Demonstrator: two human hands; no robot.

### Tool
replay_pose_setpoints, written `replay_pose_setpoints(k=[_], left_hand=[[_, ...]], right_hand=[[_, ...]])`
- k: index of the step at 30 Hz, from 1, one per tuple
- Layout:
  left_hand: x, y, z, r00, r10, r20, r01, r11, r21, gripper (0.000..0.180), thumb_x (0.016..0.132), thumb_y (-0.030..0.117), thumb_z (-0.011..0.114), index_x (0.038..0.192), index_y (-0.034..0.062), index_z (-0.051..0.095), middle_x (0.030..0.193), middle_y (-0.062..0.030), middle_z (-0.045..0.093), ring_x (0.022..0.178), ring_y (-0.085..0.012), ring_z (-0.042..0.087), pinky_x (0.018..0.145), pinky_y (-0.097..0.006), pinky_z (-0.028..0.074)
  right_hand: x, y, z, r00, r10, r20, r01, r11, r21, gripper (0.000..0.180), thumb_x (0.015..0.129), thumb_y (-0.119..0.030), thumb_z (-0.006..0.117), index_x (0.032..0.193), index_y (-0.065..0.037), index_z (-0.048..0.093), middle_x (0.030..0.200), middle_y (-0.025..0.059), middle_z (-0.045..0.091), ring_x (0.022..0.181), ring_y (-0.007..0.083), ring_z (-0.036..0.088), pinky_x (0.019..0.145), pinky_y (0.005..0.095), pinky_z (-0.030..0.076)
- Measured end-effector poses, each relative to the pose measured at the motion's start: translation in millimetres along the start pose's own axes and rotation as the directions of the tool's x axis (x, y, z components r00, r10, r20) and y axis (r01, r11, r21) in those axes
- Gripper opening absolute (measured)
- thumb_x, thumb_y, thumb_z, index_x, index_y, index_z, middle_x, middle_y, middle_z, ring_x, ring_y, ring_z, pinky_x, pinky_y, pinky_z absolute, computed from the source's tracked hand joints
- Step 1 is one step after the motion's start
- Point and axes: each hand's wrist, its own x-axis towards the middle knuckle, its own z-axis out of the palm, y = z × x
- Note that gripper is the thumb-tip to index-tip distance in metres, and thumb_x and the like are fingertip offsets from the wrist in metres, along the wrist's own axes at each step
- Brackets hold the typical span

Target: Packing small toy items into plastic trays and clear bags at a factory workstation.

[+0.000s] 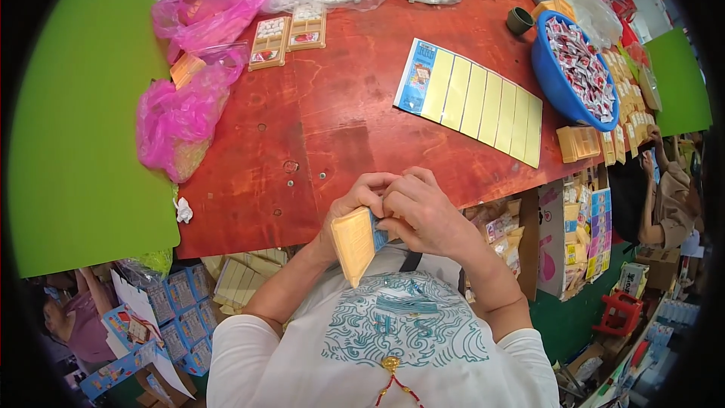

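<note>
Left hand (pixel 353 198) curled round pale orange rectangular plastic box (pixel 353 242), tilted upright in front of person's white shirt (pixel 408 317), just off near edge of red-stained wooden surface (pixel 257 151). Right hand (pixel 423 215) at box's blue-printed side, fingers bunched narrow; cannot tell what they pinch. Beyond hands, on surface: flat blue-headed sheet with pale yellow strips (pixel 479 102). To its right, round blue plastic basin (pixel 542 68) full of small red-and-white packets (pixel 578 64). Far left: two cream compartment trays (pixel 287 36), beside translucent magenta plastic bags (pixel 219 0).
</note>
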Motion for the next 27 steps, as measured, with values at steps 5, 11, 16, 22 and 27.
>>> replay_pose_setpoints(k=[5,11,16,22,27], left_hand=[[0,-12,8,0.994,-0.014,-0.112,-0.029,0.930,-0.368,0.029,0.088,0.016,0.064,0.109,0.0086,0.045,0.140,-0.0177,0.034,0.122,-0.0249,0.045,0.103,-0.038,0.039],[-3,-6,18,0.959,-0.190,-0.210,0.000,0.743,-0.670,0.063,0.095,0.055,0.040,0.141,0.0128,0.030,0.146,-0.0150,0.033,0.130,-0.0277,0.038,0.106,-0.042,0.036],[-4,-21,16,0.827,-0.373,-0.420,0.063,0.805,-0.590,0.045,0.099,0.038,0.040,0.130,0.0060,0.045,0.128,-0.0139,0.052,0.115,-0.0253,0.054,0.100,-0.041,0.043],[2,-22,26,0.848,-0.282,-0.448,0.252,0.959,-0.125,0.041,0.091,0.012,0.049,0.130,0.0028,0.040,0.118,-0.0090,0.055,0.110,-0.0173,0.054,0.096,-0.034,0.044],[13,-24,25,0.865,-0.142,-0.481,0.176,0.984,0.025,0.044,0.084,0.005,0.054,0.127,0.0013,0.043,0.113,-0.0058,0.055,0.105,-0.0138,0.054,0.092,-0.030,0.045]], right_hand=[[3,-7,3,0.995,-0.010,-0.102,0.002,0.997,-0.072,0.027,0.069,-0.013,0.075,0.087,-0.007,0.055,0.086,0.0063,0.055,0.087,0.0246,0.055,0.090,0.0420,0.037],[-2,-1,12,0.987,0.097,-0.131,-0.100,0.995,-0.015,0.027,0.075,-0.019,0.073,0.093,-0.006,0.057,0.091,0.0056,0.057,0.089,0.0236,0.056,0.088,0.0391,0.037],[-26,29,39,0.766,0.640,0.063,-0.433,0.440,0.787,0.015,0.084,-0.010,0.069,0.092,-0.003,0.059,0.085,0.0005,0.062,0.078,0.0049,0.057,0.069,0.0220,0.047],[-33,50,50,0.658,0.753,-0.033,-0.327,0.324,0.888,0.018,0.083,-0.012,0.070,0.093,-0.001,0.059,0.082,0.0009,0.061,0.073,0.0052,0.055,0.065,0.0207,0.045],[-31,45,47,0.742,0.666,-0.072,-0.270,0.395,0.878,0.026,0.083,-0.012,0.068,0.103,-0.001,0.055,0.092,0.0038,0.061,0.083,0.0074,0.056,0.074,0.0237,0.047]])
